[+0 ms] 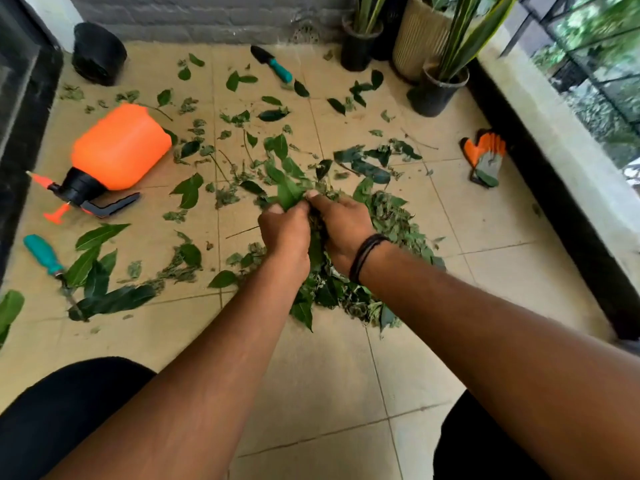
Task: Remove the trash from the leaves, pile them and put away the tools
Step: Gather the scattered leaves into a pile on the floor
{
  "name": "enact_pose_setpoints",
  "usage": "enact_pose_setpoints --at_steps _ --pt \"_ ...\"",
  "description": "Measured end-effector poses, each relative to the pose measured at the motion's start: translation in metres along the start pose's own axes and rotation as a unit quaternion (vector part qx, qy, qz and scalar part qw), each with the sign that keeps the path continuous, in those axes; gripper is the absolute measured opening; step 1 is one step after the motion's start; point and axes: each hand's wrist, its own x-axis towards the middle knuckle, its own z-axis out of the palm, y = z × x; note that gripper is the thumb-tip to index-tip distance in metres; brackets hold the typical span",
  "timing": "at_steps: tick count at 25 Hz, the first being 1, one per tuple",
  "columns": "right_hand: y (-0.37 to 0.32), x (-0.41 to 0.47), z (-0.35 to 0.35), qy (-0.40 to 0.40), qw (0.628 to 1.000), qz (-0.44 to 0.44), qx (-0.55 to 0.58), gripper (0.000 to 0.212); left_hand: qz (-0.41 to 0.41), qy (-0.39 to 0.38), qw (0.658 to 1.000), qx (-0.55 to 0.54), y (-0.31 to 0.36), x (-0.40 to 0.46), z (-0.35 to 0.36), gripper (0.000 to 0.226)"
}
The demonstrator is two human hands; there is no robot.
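Left hand, right hand side by side, both clutching leaf bunch above leaf pile.

1. Near floor between the knees is bare tile, open to reach.
2. Left, the sprayer and a teal-handled tool lie in the way.
3. Far side, the trowel and pots crowd the wall.
4. Right, gloves lie beside the ledge.

A home balcony or patio: beige floor tiles, a grey brick wall at the far end, potted plants far right, and a low ledge with greenery beyond.
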Motion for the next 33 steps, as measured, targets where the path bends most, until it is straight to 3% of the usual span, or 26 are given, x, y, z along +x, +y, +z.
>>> enact_pose_setpoints --at_steps 2,4,7,14,17,21,24,26,30,33 --pt "0.014 -0.019 -0.001 0.026 0.999 0.026 -0.001 0.001 -0.026 0.045 0.999 0.003 0.000 -0.023 -0.009 0.009" --pt "0.026 -0.050 -0.007 0.039 0.998 0.056 0.009 0.017 -0.041 0.076 0.996 0.008 0.003 -0.052 -0.015 0.014" --pt "0.026 -0.085 -0.006 0.045 0.996 0.063 0.047 0.025 -0.036 0.123 0.992 0.019 0.015 -0.087 -0.019 0.020" --pt "-0.002 -0.170 -0.030 0.074 0.982 0.080 0.152 0.031 -0.016 0.081 0.996 0.016 0.032 -0.166 -0.026 0.014" --pt "-0.066 -0.233 -0.038 0.083 0.969 0.068 0.221 0.034 -0.012 0.045 0.999 -0.017 0.090 -0.229 -0.013 0.020" --pt "-0.197 -0.341 -0.034 0.072 0.958 0.057 0.273 0.033 -0.036 0.018 0.999 -0.018 0.217 -0.336 0.010 0.022" --pt "-0.324 -0.425 -0.030 0.019 0.957 0.036 0.287 0.032 0.019 0.011 1.000 0.020 0.328 -0.425 0.031 0.025" --pt "-0.402 -0.466 -0.023 -0.026 0.951 0.018 0.309 0.033 0.065 -0.007 0.998 -0.018 0.399 -0.470 0.049 0.023" --pt "-0.499 -0.505 -0.008 -0.028 0.953 -0.046 0.298 0.034 0.094 -0.014 0.992 -0.088 0.489 -0.506 0.082 0.029" --pt "-0.543 -0.522 0.011 -0.028 0.935 -0.100 0.340 0.032 0.089 -0.067 0.980 -0.163 0.542 -0.512 0.092 0.023"
